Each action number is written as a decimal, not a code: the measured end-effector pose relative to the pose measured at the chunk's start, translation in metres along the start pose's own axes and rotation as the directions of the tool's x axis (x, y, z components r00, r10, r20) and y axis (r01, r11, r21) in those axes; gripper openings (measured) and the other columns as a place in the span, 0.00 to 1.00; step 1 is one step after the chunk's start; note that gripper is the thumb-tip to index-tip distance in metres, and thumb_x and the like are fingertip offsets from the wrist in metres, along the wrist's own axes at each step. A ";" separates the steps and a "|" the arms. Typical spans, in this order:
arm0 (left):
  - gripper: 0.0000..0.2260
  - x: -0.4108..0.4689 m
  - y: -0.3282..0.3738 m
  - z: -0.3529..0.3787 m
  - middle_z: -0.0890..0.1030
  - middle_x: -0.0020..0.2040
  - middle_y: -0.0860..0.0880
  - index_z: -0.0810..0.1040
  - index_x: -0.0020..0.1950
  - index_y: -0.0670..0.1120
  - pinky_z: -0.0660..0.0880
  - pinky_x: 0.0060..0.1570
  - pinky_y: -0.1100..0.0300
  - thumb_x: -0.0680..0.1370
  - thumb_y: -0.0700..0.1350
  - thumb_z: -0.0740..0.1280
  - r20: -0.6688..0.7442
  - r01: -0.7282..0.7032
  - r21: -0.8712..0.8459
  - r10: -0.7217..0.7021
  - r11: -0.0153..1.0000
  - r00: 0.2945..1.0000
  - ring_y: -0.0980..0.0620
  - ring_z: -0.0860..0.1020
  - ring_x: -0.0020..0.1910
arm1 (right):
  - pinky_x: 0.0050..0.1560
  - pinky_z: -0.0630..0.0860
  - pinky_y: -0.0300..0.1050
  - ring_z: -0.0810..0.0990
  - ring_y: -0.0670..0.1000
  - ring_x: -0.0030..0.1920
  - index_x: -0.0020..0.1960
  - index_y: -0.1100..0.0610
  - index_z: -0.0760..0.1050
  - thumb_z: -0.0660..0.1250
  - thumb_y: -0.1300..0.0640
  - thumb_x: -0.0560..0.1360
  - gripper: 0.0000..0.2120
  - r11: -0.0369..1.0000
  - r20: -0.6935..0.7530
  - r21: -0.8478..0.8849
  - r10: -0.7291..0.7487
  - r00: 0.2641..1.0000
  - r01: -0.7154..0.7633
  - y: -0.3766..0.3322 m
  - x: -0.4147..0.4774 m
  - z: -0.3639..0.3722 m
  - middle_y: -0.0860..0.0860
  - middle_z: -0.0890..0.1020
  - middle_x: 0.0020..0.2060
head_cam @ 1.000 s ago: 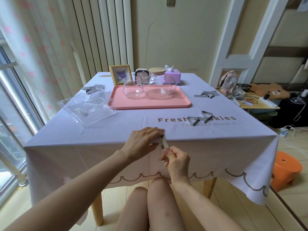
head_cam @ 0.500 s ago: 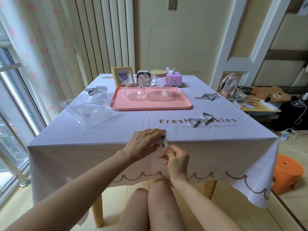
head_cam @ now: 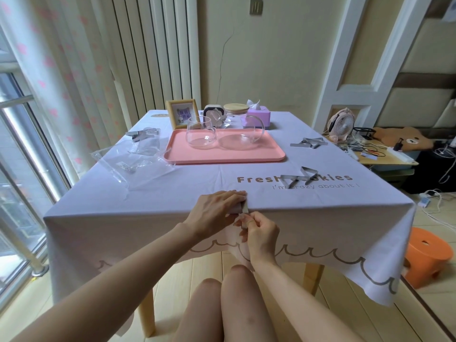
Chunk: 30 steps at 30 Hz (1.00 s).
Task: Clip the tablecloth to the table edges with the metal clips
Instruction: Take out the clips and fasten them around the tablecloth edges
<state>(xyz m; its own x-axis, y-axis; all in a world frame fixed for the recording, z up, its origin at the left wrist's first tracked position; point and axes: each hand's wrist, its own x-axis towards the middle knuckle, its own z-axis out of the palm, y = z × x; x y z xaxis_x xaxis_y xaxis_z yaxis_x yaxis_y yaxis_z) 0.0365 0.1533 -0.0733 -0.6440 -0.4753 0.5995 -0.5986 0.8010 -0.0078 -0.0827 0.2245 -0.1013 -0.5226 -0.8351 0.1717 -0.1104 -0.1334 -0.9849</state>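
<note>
A pale lilac tablecloth (head_cam: 172, 193) covers the table and hangs over its near edge. At the middle of that edge a metal clip (head_cam: 245, 207) sits against the cloth. My left hand (head_cam: 217, 208) lies over the edge with its fingers curled round the clip's top. My right hand (head_cam: 256, 230), just below, pinches the clip's lower part against the hanging cloth. Most of the clip is hidden by my fingers. Two loose clips (head_cam: 299, 178) lie on the printed text, another pair of clips (head_cam: 308, 142) at the right, more clips (head_cam: 134, 134) at the far left.
A pink tray (head_cam: 222, 154) holds a glass cup (head_cam: 199, 134) and glass teapot (head_cam: 240, 134). Behind stand a photo frame (head_cam: 182, 113) and tissue box (head_cam: 259, 114). Clear plastic bags (head_cam: 128, 159) lie left. An orange stool (head_cam: 429, 255) stands at right; my knees are under the edge.
The clip has moved further onto the table edge and stands less clear of my fingers. My right hand has risen slightly towards the edge. The view has tilted up a little.
</note>
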 end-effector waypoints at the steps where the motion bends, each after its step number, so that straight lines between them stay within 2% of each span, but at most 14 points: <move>1: 0.18 0.000 0.000 0.000 0.81 0.58 0.56 0.79 0.57 0.49 0.75 0.34 0.66 0.70 0.53 0.62 0.005 -0.001 0.000 0.001 1.000 1.000 0.55 0.81 0.51 | 0.31 0.73 0.45 0.74 0.49 0.24 0.32 0.60 0.78 0.68 0.63 0.73 0.11 1.000 -0.007 0.027 0.010 1.000 -0.010 0.001 -0.002 0.000 0.53 0.80 0.25; 4: 0.19 0.000 -0.001 0.002 0.80 0.59 0.55 0.78 0.58 0.48 0.76 0.34 0.64 0.67 0.48 0.72 0.023 -0.004 -0.004 0.004 1.000 1.000 0.53 0.81 0.52 | 0.33 0.78 0.43 0.80 0.52 0.29 0.37 0.53 0.79 0.70 0.66 0.72 0.10 0.995 0.002 0.103 0.006 1.000 -0.006 0.004 -0.007 -0.002 0.50 0.82 0.29; 6: 0.22 -0.001 -0.001 0.002 0.80 0.59 0.55 0.78 0.59 0.49 0.75 0.34 0.64 0.66 0.46 0.75 0.030 0.007 -0.010 -0.007 1.000 1.000 0.53 0.81 0.52 | 0.33 0.78 0.38 0.80 0.51 0.32 0.44 0.49 0.76 0.72 0.68 0.69 0.15 0.990 -0.009 -0.009 -0.142 0.990 0.142 0.009 -0.009 -0.005 0.51 0.82 0.37; 7: 0.22 -0.001 -0.001 0.001 0.80 0.60 0.55 0.78 0.59 0.49 0.75 0.34 0.64 0.66 0.46 0.75 0.029 0.011 -0.013 -0.011 1.000 1.000 0.53 0.81 0.53 | 0.35 0.76 0.34 0.79 0.48 0.35 0.47 0.49 0.74 0.74 0.68 0.67 0.18 0.956 -0.011 -0.135 -0.266 0.964 0.262 0.011 -0.008 -0.009 0.51 0.81 0.41; 8: 0.22 0.000 0.000 0.001 0.80 0.60 0.56 0.78 0.59 0.49 0.75 0.34 0.65 0.66 0.46 0.75 0.027 0.013 -0.014 -0.013 1.000 1.000 0.53 0.81 0.53 | 0.39 0.73 0.31 0.77 0.47 0.38 0.50 0.52 0.74 0.77 0.66 0.64 0.20 0.870 0.003 -0.300 -0.409 0.913 0.390 0.012 -0.006 -0.013 0.52 0.79 0.44; 10: 0.22 0.000 0.000 0.000 0.80 0.60 0.56 0.78 0.59 0.49 0.74 0.34 0.64 0.66 0.45 0.75 0.028 0.015 -0.018 -0.014 1.000 1.000 0.53 0.81 0.53 | 0.52 0.68 0.34 0.73 0.49 0.49 0.55 0.57 0.74 0.80 0.62 0.59 0.26 0.600 0.128 -0.547 -0.629 0.767 0.583 0.012 0.004 -0.023 0.54 0.77 0.50; 12: 0.21 0.001 0.000 -0.001 0.79 0.60 0.57 0.77 0.58 0.49 0.73 0.33 0.64 0.66 0.45 0.74 0.038 0.020 -0.018 -0.019 1.000 0.999 0.53 0.81 0.53 | 0.65 0.64 0.45 0.71 0.52 0.60 0.59 0.56 0.74 0.80 0.56 0.59 0.30 0.413 0.287 -0.621 -0.671 0.683 0.666 0.008 0.019 -0.030 0.54 0.76 0.58; 14: 0.21 0.000 -0.002 0.000 0.79 0.60 0.56 0.77 0.58 0.49 0.73 0.32 0.64 0.65 0.45 0.74 0.043 0.016 -0.012 -0.016 1.000 0.999 0.53 0.81 0.52 | 0.71 0.56 0.56 0.72 0.52 0.64 0.60 0.55 0.76 0.80 0.49 0.59 0.32 0.339 0.397 -0.646 -0.617 0.680 0.684 0.005 0.034 -0.034 0.52 0.77 0.60; 15: 0.22 0.000 -0.002 0.000 0.79 0.61 0.56 0.76 0.58 0.49 0.74 0.32 0.63 0.65 0.45 0.74 0.045 0.014 -0.014 -0.013 1.000 0.999 0.52 0.81 0.52 | 0.72 0.54 0.59 0.74 0.52 0.63 0.60 0.54 0.77 0.79 0.46 0.59 0.32 0.340 0.422 -0.649 -0.582 0.695 0.680 0.004 0.038 -0.035 0.50 0.78 0.59; 17: 0.22 0.000 -0.003 0.001 0.78 0.62 0.55 0.76 0.59 0.48 0.75 0.33 0.61 0.66 0.45 0.73 0.049 0.010 -0.025 -0.009 1.000 0.999 0.51 0.81 0.52 | 0.72 0.56 0.57 0.77 0.51 0.60 0.58 0.54 0.78 0.78 0.44 0.57 0.32 0.377 0.431 -0.643 -0.543 0.721 0.667 0.004 0.042 -0.035 0.50 0.81 0.56; 22: 0.23 0.001 -0.003 -0.001 0.80 0.60 0.54 0.77 0.58 0.48 0.75 0.35 0.64 0.64 0.45 0.75 0.035 -0.001 -0.020 0.001 1.000 0.999 0.52 0.81 0.51 | 0.62 0.65 0.50 0.79 0.51 0.56 0.53 0.53 0.81 0.81 0.49 0.54 0.28 0.387 0.399 -0.635 -0.577 0.713 0.668 0.004 0.044 -0.033 0.48 0.82 0.52; 26: 0.24 0.000 -0.003 0.000 0.80 0.60 0.54 0.78 0.58 0.48 0.75 0.34 0.65 0.63 0.45 0.76 0.021 0.002 -0.011 -0.001 1.000 1.000 0.52 0.82 0.50 | 0.55 0.65 0.44 0.80 0.51 0.47 0.48 0.53 0.81 0.79 0.50 0.56 0.22 0.377 0.378 -0.657 -0.585 0.718 0.653 0.001 0.047 -0.029 0.46 0.82 0.45; 30: 0.23 0.001 -0.002 0.000 0.81 0.58 0.53 0.78 0.57 0.47 0.75 0.31 0.63 0.63 0.44 0.76 -0.003 -0.010 0.009 0.010 1.000 1.000 0.51 0.82 0.48 | 0.46 0.64 0.44 0.78 0.52 0.40 0.43 0.53 0.77 0.78 0.52 0.57 0.18 0.355 0.335 -0.702 -0.601 0.726 0.618 0.000 0.047 -0.023 0.47 0.78 0.39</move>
<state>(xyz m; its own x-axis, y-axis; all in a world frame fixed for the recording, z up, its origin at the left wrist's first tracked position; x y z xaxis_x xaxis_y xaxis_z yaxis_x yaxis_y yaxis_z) 0.0367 0.1513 -0.0728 -0.6487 -0.4658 0.6019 -0.5960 0.8027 -0.0211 -0.1262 0.1977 -0.0929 -0.0300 -0.7044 0.7092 -0.9553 -0.1885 -0.2276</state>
